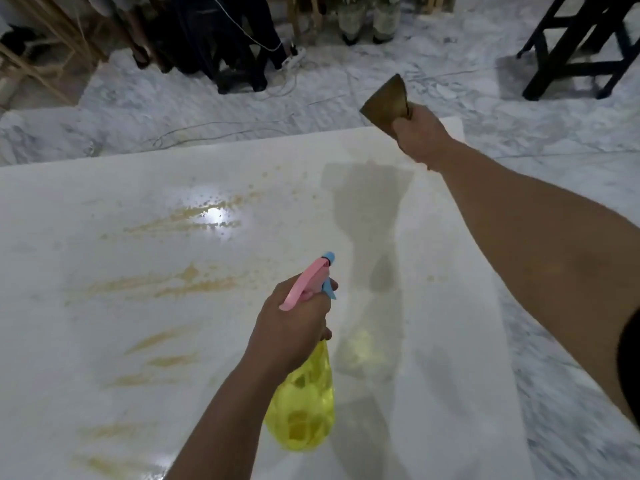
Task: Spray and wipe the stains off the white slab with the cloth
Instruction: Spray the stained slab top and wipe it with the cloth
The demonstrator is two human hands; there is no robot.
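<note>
Looking down onto a white slab (104,341) lying on a marble floor (207,98). Gripping a spray bottle (304,400) in the left hand (294,323), over the near middle of the slab: fingers clenched round the neck, one finger curling over the blue trigger, pink head and blue nozzle pointing far and slightly right, yellow body hanging down toward the near edge. Clutching a brown cloth (384,102) in the right hand (420,133), held up above the slab's far right corner, fingers closed tight round its bunched end, the free end fanning out to the far left. Showing tan stains (180,282) streaked across the left half of the slab, with wet droplets glinting round a light glare at far centre. Standing beyond the slab, far right, a black stool (575,46).
</note>
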